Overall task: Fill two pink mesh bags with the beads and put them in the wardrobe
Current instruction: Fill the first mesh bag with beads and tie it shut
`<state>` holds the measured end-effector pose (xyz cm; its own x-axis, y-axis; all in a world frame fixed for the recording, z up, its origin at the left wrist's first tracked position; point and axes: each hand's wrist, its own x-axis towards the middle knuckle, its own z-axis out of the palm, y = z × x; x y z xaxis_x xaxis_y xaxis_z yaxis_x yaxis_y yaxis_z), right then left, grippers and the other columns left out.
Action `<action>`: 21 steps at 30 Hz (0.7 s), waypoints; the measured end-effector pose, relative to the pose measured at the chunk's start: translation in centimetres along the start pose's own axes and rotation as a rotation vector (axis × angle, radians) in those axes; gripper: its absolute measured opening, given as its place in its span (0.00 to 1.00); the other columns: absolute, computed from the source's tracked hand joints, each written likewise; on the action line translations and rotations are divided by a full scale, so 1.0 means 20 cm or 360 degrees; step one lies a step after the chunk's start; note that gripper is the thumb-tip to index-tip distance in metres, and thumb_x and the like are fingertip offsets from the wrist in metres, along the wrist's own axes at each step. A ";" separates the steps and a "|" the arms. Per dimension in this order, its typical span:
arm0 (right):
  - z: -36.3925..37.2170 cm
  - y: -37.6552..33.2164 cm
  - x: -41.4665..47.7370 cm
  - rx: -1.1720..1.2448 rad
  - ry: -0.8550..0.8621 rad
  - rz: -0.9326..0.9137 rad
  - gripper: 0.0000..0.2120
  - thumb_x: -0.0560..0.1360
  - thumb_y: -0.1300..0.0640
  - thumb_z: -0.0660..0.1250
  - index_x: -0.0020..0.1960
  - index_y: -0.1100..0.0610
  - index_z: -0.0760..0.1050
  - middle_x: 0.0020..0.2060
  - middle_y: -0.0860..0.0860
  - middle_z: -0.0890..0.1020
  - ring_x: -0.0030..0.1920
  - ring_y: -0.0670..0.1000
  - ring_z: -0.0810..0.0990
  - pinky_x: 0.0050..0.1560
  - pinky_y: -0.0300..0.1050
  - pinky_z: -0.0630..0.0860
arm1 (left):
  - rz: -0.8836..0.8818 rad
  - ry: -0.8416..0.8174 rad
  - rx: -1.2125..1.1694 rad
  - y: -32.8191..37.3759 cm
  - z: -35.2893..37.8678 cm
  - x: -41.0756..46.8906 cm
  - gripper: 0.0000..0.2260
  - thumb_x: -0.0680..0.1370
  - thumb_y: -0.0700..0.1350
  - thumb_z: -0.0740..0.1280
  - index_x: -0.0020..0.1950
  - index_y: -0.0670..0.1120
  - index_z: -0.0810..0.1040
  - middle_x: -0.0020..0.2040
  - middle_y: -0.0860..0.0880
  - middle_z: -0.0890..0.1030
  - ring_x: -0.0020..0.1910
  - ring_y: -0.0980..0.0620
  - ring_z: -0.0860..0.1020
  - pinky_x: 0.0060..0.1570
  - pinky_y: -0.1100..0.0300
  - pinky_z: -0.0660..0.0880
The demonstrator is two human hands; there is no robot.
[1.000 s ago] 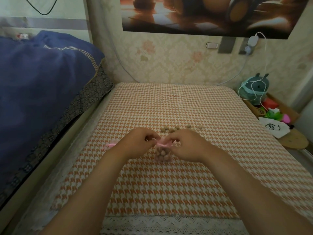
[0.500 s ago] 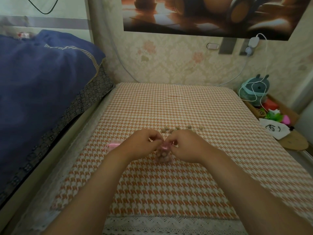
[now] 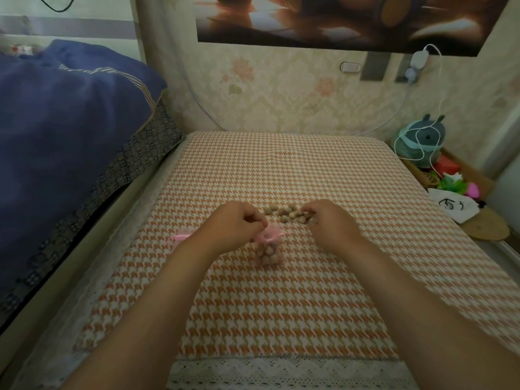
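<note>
A pink mesh bag (image 3: 269, 250) is stood on the surface (image 3: 281, 305), which is covered by an orange-and-white houndstooth cloth (image 3: 281, 170). The bag is filled with beads (image 3: 268, 256), and its gathered top is pinched between the curled fingers of the left hand (image 3: 236, 225). The right hand (image 3: 332, 223) is held apart from the bag, to its right, with the fingers curled and the tips set at the right end of a small cluster of loose beads (image 3: 289, 215). Whether a bead is pinched there cannot be told. The loose beads are scattered on the cloth just beyond the bag, between the two hands. A second bag (image 3: 180, 237), also pink, is seen lying on the cloth to the left, partly hidden behind the left forearm.

A bed (image 3: 135, 187) with a dark blue blanket (image 3: 70, 122) is placed along the left side of the surface. At the far right, a teal plush toy (image 3: 422, 142) is draped with a white cable (image 3: 439, 88), and a white pouch (image 3: 453, 206) is laid near it.
</note>
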<state>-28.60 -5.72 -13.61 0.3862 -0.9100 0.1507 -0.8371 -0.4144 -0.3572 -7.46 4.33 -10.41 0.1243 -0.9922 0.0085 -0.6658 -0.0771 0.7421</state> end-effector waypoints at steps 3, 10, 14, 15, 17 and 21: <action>0.08 -0.04 0.04 -0.0050 -0.0059 -0.0234 0.22 0.80 0.61 0.61 0.71 0.48 0.74 0.66 0.48 0.76 0.61 0.53 0.78 0.56 0.52 0.78 | -0.0010 -0.0017 -0.0017 0.00 0.00 0.02 0.07 0.79 0.42 0.69 0.47 0.51 0.86 0.44 0.54 0.85 0.39 0.55 0.82 0.43 0.57 0.82; 0.17 -0.11 0.10 -0.0257 -0.0159 -0.0399 0.14 0.79 0.60 0.62 0.60 0.49 0.80 0.51 0.50 0.77 0.49 0.56 0.80 0.44 0.53 0.78 | 0.0013 -0.0041 -0.0021 -0.02 0.00 0.02 0.07 0.78 0.42 0.69 0.49 0.50 0.86 0.44 0.53 0.85 0.43 0.54 0.84 0.46 0.54 0.83; 0.16 -0.11 0.11 0.0047 -0.0124 -0.0272 0.11 0.80 0.58 0.64 0.58 0.53 0.82 0.54 0.52 0.79 0.53 0.54 0.80 0.52 0.52 0.77 | 0.0018 -0.0033 -0.0011 -0.04 0.00 0.02 0.07 0.78 0.42 0.69 0.49 0.51 0.87 0.43 0.52 0.86 0.42 0.55 0.84 0.47 0.53 0.83; 0.14 -0.12 0.11 0.0165 -0.0071 -0.0255 0.11 0.80 0.59 0.65 0.59 0.54 0.83 0.55 0.52 0.80 0.53 0.53 0.80 0.55 0.51 0.77 | 0.0020 -0.0029 -0.0015 -0.04 0.00 0.02 0.07 0.78 0.43 0.69 0.49 0.51 0.86 0.43 0.53 0.86 0.41 0.56 0.84 0.47 0.53 0.83; 0.07 -0.17 0.10 0.0387 0.0050 -0.0254 0.11 0.80 0.57 0.67 0.60 0.54 0.83 0.54 0.49 0.82 0.53 0.48 0.80 0.56 0.47 0.77 | 0.0014 -0.0024 -0.0025 -0.04 0.00 0.01 0.07 0.78 0.43 0.69 0.49 0.52 0.86 0.43 0.54 0.86 0.41 0.57 0.84 0.47 0.53 0.83; -0.07 -0.28 0.03 0.0679 0.0163 -0.0257 0.08 0.77 0.53 0.71 0.56 0.47 0.82 0.45 0.40 0.82 0.38 0.33 0.77 0.44 0.33 0.71 | 0.0004 -0.0040 -0.0027 -0.04 -0.01 0.00 0.07 0.77 0.44 0.69 0.50 0.53 0.86 0.42 0.54 0.86 0.41 0.57 0.84 0.48 0.51 0.83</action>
<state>-24.20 -3.99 -10.25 0.4400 -0.8397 0.3182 -0.5268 -0.5284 -0.6658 -6.80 4.48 -10.95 0.1041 -0.9945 -0.0062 -0.6533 -0.0730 0.7536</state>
